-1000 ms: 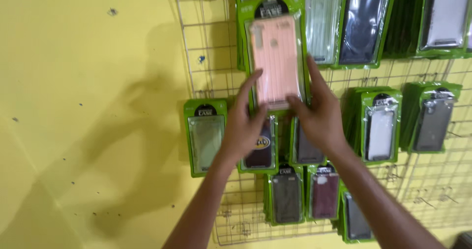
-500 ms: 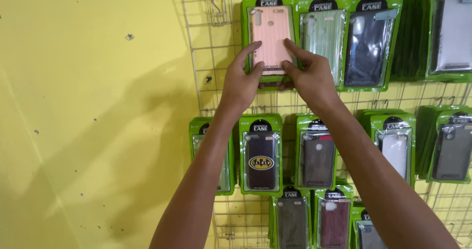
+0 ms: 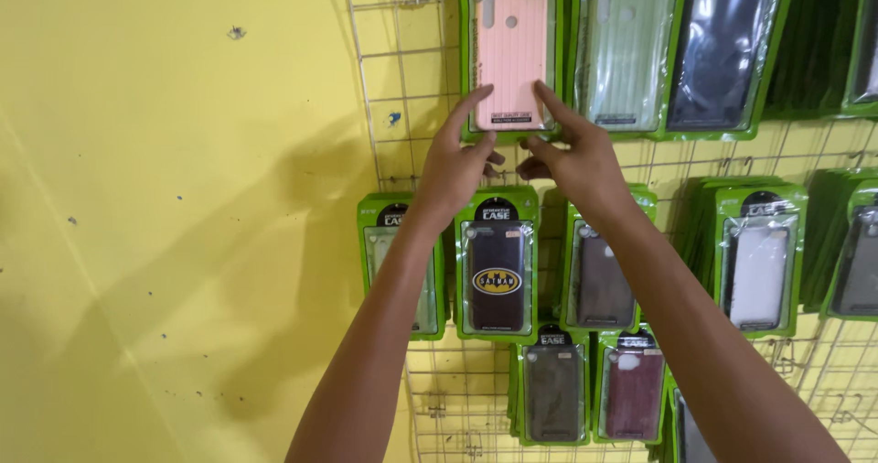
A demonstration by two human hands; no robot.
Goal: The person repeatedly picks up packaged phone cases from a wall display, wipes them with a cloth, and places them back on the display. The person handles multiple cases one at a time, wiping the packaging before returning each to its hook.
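In the head view, a pale pink ribbed phone case in a green blister pack (image 3: 508, 51) hangs upright on the white wire grid panel (image 3: 402, 69) against the yellow wall (image 3: 165, 198), its long axis vertical, directly above both raised hands. The left hand (image 3: 455, 166) and right hand (image 3: 574, 156) pinch its bottom edge from either side, about equally near, fingers closed lightly on the pack.
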